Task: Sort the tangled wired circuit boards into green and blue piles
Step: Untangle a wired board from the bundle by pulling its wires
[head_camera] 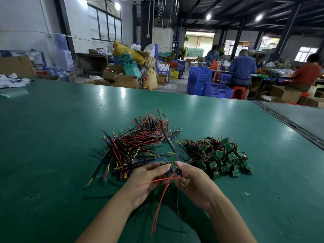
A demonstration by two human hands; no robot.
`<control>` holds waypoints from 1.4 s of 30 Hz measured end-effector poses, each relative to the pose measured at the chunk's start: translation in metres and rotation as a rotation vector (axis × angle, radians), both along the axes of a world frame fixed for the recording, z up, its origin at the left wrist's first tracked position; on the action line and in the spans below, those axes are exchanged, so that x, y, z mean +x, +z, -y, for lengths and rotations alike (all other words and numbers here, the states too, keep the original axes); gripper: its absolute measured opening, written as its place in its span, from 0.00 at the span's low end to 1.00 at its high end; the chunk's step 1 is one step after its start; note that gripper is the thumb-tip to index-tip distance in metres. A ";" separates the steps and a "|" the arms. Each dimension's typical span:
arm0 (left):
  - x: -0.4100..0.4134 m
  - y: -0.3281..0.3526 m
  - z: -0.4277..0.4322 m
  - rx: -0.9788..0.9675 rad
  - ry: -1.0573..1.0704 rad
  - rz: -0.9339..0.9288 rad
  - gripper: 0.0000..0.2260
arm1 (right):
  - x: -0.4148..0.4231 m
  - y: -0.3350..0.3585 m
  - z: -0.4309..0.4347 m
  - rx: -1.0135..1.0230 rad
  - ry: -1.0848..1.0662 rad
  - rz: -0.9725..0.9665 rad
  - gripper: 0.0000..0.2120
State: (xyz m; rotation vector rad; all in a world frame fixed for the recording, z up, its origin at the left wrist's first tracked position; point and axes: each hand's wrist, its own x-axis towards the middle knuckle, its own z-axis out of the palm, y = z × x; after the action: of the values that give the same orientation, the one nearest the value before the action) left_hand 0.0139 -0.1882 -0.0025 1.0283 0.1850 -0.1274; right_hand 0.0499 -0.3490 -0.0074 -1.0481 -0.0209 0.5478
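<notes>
A tangled heap of red, black, yellow and blue wires with boards [138, 142] lies on the green table [52, 137] ahead and to the left. Right of it sits a pile of green circuit boards [222, 156]. Just above the table in front of me, my left hand [145, 181] and my right hand [194, 181] both pinch a small wired circuit board [172, 168] between fingertips. Its red and black wires [163, 199] hang down between my wrists. The board's colour is hard to tell, since my fingers cover most of it.
A long thin stick or cable [165, 132] rises out of the tangle. A dark seam [287, 121] crosses the table at the right. Beyond the far edge stand blue crates [208, 83], cardboard boxes [122, 79] and seated people [242, 69].
</notes>
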 end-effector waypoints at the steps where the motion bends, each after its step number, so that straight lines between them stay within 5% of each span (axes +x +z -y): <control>1: 0.000 0.000 -0.001 0.005 0.010 0.001 0.08 | 0.001 -0.001 0.000 -0.012 -0.029 -0.009 0.13; 5: 0.000 0.000 -0.003 0.090 0.038 0.023 0.11 | 0.005 -0.008 0.004 -0.189 -0.140 0.029 0.16; 10: 0.004 0.002 -0.008 0.116 0.128 0.007 0.06 | 0.010 -0.013 0.009 -0.916 -0.299 0.377 0.09; 17: 0.007 -0.001 -0.012 0.188 0.167 0.084 0.06 | 0.003 -0.012 0.009 -1.437 -0.254 0.688 0.14; 20: 0.007 -0.004 -0.009 0.276 0.120 0.105 0.07 | -0.005 0.001 -0.001 -1.002 -0.451 0.804 0.05; 24: 0.003 -0.006 -0.007 0.380 0.076 0.198 0.11 | -0.015 0.008 -0.017 -0.452 -0.243 0.531 0.05; 29: 0.005 -0.006 -0.008 0.352 0.137 0.202 0.25 | -0.013 0.006 -0.014 -0.241 -0.180 0.287 0.09; 34: 0.004 -0.007 -0.006 0.254 0.105 0.145 0.20 | -0.011 0.008 -0.012 -0.114 -0.129 0.217 0.20; 42: 0.001 -0.001 -0.007 0.128 0.043 0.022 0.09 | -0.012 0.012 -0.006 -0.055 -0.020 0.166 0.17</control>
State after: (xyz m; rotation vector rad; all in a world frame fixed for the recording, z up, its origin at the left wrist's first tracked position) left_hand 0.0145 -0.1817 -0.0039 1.1525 0.1969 -0.0656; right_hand 0.0377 -0.3430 0.0049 -1.1441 -0.1424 0.4447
